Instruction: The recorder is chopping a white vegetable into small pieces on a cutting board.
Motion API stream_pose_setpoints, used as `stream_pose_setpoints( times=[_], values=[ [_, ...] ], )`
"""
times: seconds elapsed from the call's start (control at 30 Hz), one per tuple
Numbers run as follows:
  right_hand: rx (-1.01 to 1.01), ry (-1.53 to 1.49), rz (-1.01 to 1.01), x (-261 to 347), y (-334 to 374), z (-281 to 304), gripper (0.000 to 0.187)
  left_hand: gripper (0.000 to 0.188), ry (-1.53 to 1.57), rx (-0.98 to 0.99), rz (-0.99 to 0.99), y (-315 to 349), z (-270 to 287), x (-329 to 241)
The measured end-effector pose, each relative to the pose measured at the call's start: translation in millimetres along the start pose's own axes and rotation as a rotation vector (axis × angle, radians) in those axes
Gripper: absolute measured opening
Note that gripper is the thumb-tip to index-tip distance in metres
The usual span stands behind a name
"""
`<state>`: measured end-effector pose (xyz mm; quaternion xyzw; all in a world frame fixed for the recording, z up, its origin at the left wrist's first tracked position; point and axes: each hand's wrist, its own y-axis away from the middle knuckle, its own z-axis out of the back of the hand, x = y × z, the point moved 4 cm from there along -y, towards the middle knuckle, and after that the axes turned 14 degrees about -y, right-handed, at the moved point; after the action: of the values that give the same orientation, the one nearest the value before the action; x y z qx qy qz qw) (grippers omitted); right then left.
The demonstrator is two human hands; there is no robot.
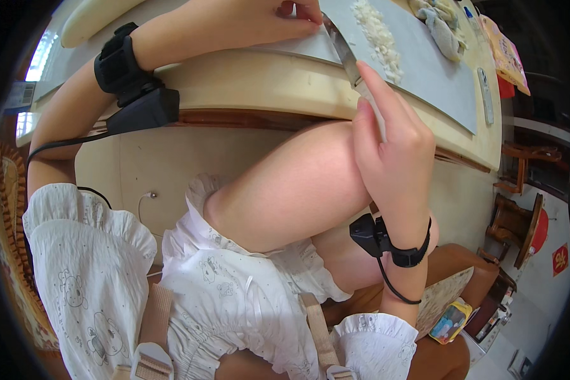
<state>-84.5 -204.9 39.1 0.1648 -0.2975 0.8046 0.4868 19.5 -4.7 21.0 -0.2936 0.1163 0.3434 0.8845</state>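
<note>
My right hand [396,136] is closed around the handle of a knife [342,49], with its index finger stretched along the top of the handle. The blade slants up and left over the grey cutting mat [418,76] at the table's front edge. Close to the blade's tip, the fingers of my left hand [294,20] are pinched together; a little white shows there, but I cannot make out what it is. To the right of the blade lies a row of small chopped white pieces [379,38].
A long pale white piece [95,19] lies at the far left of the table. Crumpled greyish gloves or cloth [442,28], a flat grey strip [486,95] and an orange-pink package [505,54] are at the right. A wooden chair [510,221] stands beyond.
</note>
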Motion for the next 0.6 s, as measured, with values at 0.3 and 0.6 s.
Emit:
stream_pose_setpoints(
  times=[0.3, 0.6],
  values=[
    [0.005, 0.030, -0.010, 0.9, -3.8, -0.7, 0.042, 0.014, -0.020, 0.029, 0.010, -2.7, 2.5, 0.8],
    [-0.007, 0.019, 0.008, 0.9, -2.1, -2.1, 0.042, 0.015, -0.011, 0.006, -0.022, -0.3, 2.3, 1.5]
  ],
)
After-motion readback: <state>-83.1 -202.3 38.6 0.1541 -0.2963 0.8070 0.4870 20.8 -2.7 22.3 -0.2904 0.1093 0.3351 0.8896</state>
